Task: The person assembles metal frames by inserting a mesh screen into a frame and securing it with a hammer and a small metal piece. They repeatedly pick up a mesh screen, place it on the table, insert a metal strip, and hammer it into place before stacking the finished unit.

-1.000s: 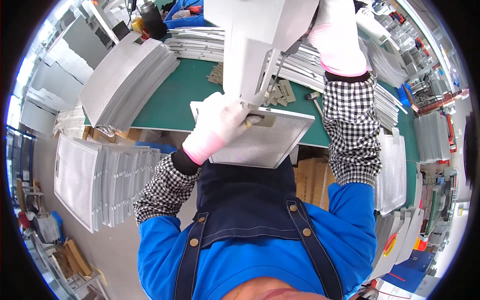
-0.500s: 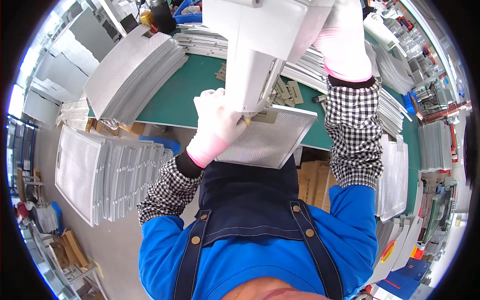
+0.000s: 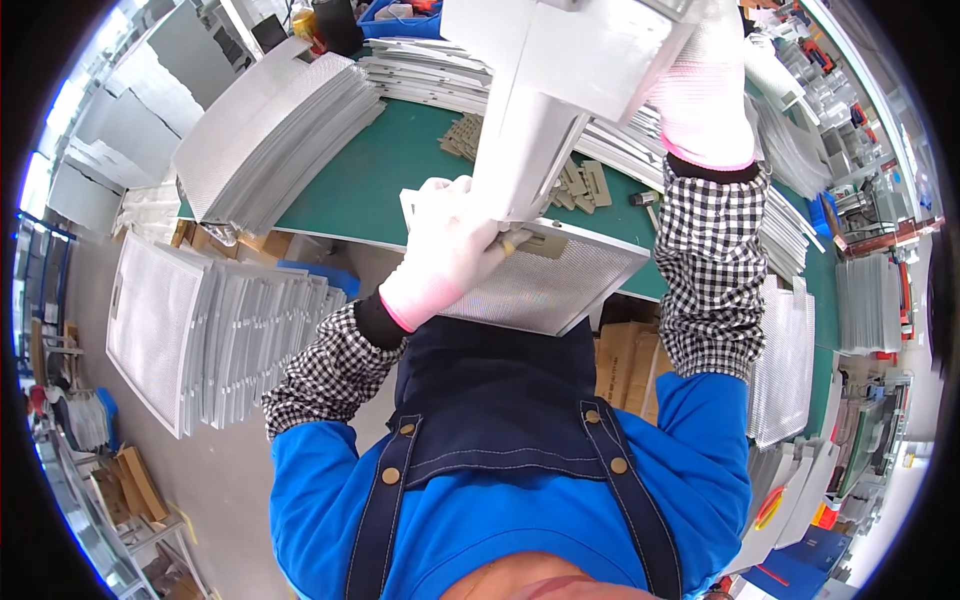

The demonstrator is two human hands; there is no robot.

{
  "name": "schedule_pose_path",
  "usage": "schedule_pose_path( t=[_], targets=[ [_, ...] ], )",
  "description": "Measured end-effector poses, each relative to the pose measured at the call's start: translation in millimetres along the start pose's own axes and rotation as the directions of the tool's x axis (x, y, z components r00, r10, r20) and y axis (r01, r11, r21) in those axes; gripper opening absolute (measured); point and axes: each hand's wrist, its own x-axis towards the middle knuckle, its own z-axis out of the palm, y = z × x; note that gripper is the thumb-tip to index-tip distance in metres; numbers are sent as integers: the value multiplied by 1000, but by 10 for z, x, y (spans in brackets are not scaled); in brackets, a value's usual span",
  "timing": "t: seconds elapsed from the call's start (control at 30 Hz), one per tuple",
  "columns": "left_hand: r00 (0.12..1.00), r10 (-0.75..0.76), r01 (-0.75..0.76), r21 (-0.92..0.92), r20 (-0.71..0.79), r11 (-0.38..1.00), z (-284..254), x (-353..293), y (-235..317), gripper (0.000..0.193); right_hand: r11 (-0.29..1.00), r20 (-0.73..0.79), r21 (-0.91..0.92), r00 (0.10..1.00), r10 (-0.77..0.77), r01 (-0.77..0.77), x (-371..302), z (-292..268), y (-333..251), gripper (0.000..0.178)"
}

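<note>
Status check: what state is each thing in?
Mesh panel: tilted, held
Left hand: gloved, closed on panel
White machine: lower tip at panel, contact unclear
Right hand: gloved, beside machine, grip hidden
Beige pieces: loose, piled
Upper-left panel stack: slanted
Lower-left panels: standing on edge in a row
Blue bin: open, items inside

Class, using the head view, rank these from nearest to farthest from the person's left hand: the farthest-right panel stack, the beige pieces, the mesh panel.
From the left hand:
1. Mesh panel: in its grip.
2. Beige pieces: ahead, on the green table.
3. Panel stack: far off to the right.
</note>
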Motion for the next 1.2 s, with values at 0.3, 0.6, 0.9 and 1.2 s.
schedule_pose_path(
  t=[0.3,0.6,0.9,1.2],
  targets=[
    [985,-40,38,-18,-167,999,235,14,75,37,923,-7,-324,975,-223,209,-52,13,-77,59],
    [991,-22,17,-40,-131,999,219,21,56,32,978,-213,-210,976,-35,-11,-182,-62,-121,51],
    [989,30,-34,-23,-145,999,123,24,49,30,983,-277,-165,961,29,-78,-346,-171,-125,50],
    [992,34,-35,-5,-119,999,243,17,-25,35,981,-313,-167,949,46,-102,-414,-231,-168,48]
  ],
)
